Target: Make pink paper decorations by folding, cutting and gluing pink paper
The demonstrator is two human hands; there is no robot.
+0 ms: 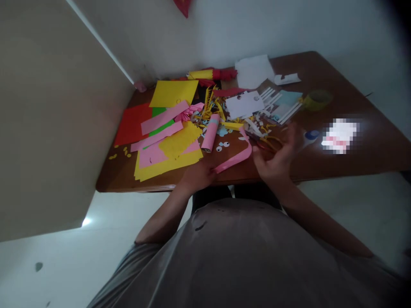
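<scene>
My left hand (199, 175) is at the table's front edge, its fingers closed on one end of a pink paper strip (236, 160). The strip curves up and right from there. My right hand (278, 162) has its thumb and fingers apart, just right of the strip's bend. Between them and a little beyond are scissors (271, 144) with orange-red handles; whether I touch them I cannot tell. A pink paper-covered tube (211, 132) with a light blue band lies left of the strip. Two googly eyes (222, 146) lie beside it.
Yellow sheets (141, 169), a red sheet (131, 124) and pink strips cover the left of the brown table (359, 102). Paper scraps (212, 100) are heaped in the middle. White paper (255, 70), a tape roll (317, 99) and a bright blurred-out object (341, 136) lie farther right.
</scene>
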